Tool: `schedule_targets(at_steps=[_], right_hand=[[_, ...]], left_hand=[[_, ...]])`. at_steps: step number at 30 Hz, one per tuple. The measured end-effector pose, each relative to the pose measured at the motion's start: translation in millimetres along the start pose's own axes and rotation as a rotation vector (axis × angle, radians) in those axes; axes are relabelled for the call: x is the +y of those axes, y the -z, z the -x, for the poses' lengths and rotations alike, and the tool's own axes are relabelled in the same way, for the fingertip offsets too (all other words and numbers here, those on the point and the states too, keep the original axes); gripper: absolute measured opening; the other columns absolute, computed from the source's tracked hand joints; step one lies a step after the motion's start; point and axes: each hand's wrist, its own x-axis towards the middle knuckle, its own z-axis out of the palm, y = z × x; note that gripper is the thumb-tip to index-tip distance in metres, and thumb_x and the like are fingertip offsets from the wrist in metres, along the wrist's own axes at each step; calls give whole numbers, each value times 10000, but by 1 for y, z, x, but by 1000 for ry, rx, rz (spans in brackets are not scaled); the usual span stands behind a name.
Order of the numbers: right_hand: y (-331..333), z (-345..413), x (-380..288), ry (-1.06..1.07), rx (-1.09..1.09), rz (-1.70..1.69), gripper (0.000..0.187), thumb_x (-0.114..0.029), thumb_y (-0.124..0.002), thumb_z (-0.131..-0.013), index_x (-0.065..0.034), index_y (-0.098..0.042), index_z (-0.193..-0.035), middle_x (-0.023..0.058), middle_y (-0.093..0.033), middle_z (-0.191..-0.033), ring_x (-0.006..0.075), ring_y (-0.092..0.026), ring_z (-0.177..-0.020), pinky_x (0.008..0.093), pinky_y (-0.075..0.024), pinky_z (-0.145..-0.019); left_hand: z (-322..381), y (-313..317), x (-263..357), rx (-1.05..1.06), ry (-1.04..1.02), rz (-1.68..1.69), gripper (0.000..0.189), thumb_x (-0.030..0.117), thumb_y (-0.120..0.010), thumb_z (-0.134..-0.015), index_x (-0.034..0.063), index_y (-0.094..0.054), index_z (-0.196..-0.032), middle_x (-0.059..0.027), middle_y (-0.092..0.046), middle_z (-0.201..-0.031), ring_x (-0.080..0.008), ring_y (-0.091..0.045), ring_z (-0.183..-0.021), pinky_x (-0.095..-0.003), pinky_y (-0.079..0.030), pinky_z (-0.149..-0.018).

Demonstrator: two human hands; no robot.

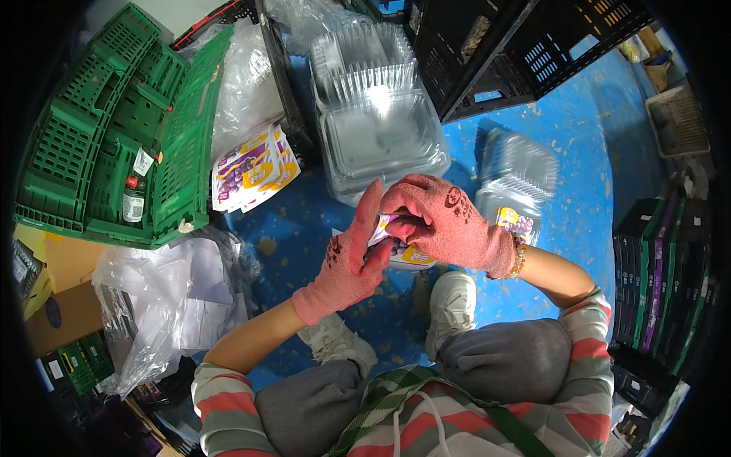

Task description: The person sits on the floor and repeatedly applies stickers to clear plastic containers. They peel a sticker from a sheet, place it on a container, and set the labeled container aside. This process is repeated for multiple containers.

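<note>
In front of the clear clamshell boxes (382,137), both my hands wear pink knitted work gloves. My left hand (348,263) holds printed grape labels (418,256), its thumb over them and index finger raised. My right hand (442,220) has its fingertips curled at the labels' upper part, pinching there. The fingers hide much of the labels, so their number is unclear. A pile of similar labels (257,168) lies at the left by a black crate. To the right, another clear clamshell box (517,183) stands open on the blue floor, bearing a grape label (514,220).
A green folding crate (114,131) with a small bottle (134,197) stands at left, above a plastic bag (171,297). Black crates (485,51) rise at the back. Folded crates (657,280) are stacked at far right. My shoes (451,305) rest on the blue floor (577,240).
</note>
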Motion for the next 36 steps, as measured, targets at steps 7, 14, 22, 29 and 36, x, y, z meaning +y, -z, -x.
schedule_targets(at_steps=[7,14,22,29,36], right_hand=[[4,6,3,312,184,288,214,-154,-652,-684,-139,-598,-891,13,-576,-898,240,-580,-847,392,-472,-709],[-2,15,13,441,53,307,188,-218,-616,-701,-163,-615,-880,-19,-580,-906,190,-592,-833,334,-472,-694],[45,59,9,-46,400,-633,88,30,-638,-786,-34,-585,-814,100,-623,-875,192,-608,-789,321,-505,-685],[71,32,48,-173,948,-780,30,-28,-591,-898,-13,-597,-923,52,-619,-880,135,-603,-823,295,-526,-764],[-26,-12,99,-490,716,-1273,86,47,-526,-872,-1,-567,-931,90,-605,-912,225,-629,-818,384,-544,-830]], left_hand=[[-1,-3,12,25,43,453,686,14,-463,-922,94,-117,-1509,-90,-431,-1371,-116,-505,-1047,-265,-400,-918],[-10,7,-3,-31,206,585,552,103,-406,-975,100,-218,-1494,-3,-397,-1411,-66,-484,-1047,-208,-401,-864],[-13,21,-16,60,318,670,607,58,-423,-971,209,-183,-1508,-25,-434,-1393,-91,-524,-1049,-239,-462,-851],[3,19,-27,-47,33,-46,770,-18,-497,-891,81,-38,-1501,-100,-575,-1135,-122,-550,-771,-282,-472,-685],[13,1,-39,-471,238,-132,491,52,-560,-851,77,-435,-1325,-163,-629,-779,-317,-609,-699,-359,-476,-650]])
